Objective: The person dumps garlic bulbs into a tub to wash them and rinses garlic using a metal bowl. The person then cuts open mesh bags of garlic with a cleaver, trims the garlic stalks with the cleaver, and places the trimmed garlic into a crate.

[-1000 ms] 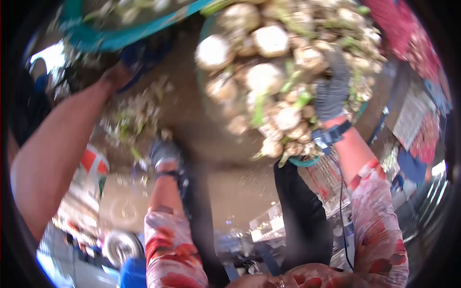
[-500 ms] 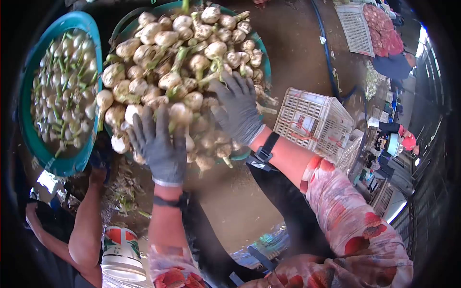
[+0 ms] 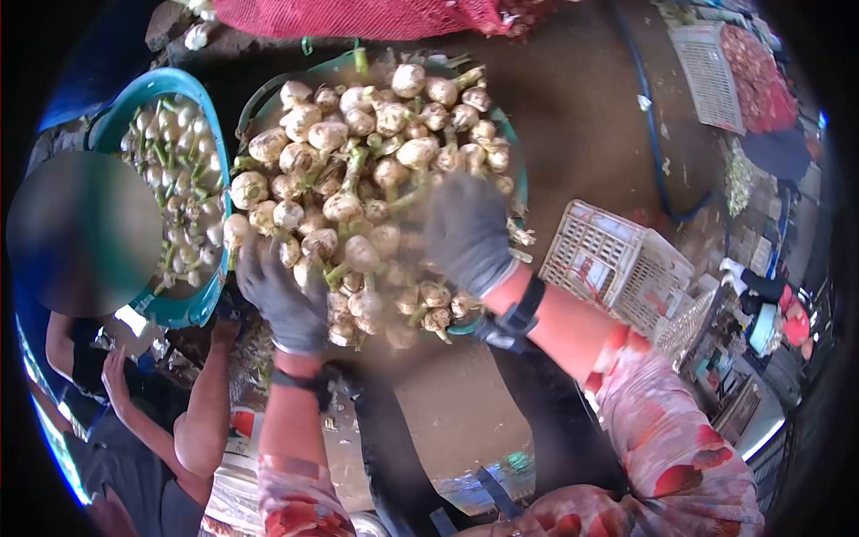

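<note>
Bulbs (image 3: pixel 343 206) with pale, soil-stained skins and stubby green stems are heaped in a large teal tub (image 3: pixel 523 170), by which the middle of the view is filled. The pile is spread from the far edge of the tub to its near edge, where parts of the rim are covered. To the left of it, a narrower teal basin (image 3: pixel 222 161) is packed with smaller, cleaner white bulbs (image 3: pixel 179 183). Past the tub's far edge, a red net sack (image 3: pixel 358 20) is laid crosswise. Beyond the near left corner of the scene, a co-worker in dark clothing (image 3: pixel 143 470) is partly seen, beside the basin's near edge. Off the tub's right edge, a white plastic crate (image 3: pixel 591 255) is set on the wet floor.

Both hands are covered by grey gloves. The right hand (image 3: pixel 467 233) is placed over the right half of the heap; its fingers are blurred, and whether anything is gripped cannot be told. The left hand (image 3: pixel 288 300) is laid at the tub's near left edge, its fingers (image 3: pixel 249 267) parted and bent over the bulbs there. Each wrist is circled by a black strap (image 3: pixel 528 309).
</note>
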Available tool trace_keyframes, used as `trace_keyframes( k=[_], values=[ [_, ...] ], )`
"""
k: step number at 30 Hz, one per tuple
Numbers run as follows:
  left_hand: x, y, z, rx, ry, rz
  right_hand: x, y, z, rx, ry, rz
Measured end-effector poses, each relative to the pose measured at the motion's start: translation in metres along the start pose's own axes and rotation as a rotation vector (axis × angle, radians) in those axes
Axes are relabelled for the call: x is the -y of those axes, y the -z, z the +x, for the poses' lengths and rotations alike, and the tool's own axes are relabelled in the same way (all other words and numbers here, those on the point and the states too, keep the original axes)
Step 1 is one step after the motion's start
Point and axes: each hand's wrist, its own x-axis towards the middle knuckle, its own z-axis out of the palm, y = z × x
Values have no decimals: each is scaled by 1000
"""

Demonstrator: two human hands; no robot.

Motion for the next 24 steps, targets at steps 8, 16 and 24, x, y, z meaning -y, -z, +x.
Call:
trace_keyframes(
  k=[8, 16, 24],
  values=[
    [40, -84, 35, 151, 502, 316, 42, -63, 122, -307, 543, -514],
    [37, -72, 61, 336, 575, 304, 54, -60, 134, -245, 502, -612],
    [47, -44, 57, 411, 530, -60, 58, -71, 139, -199, 397, -734]
  ],
)
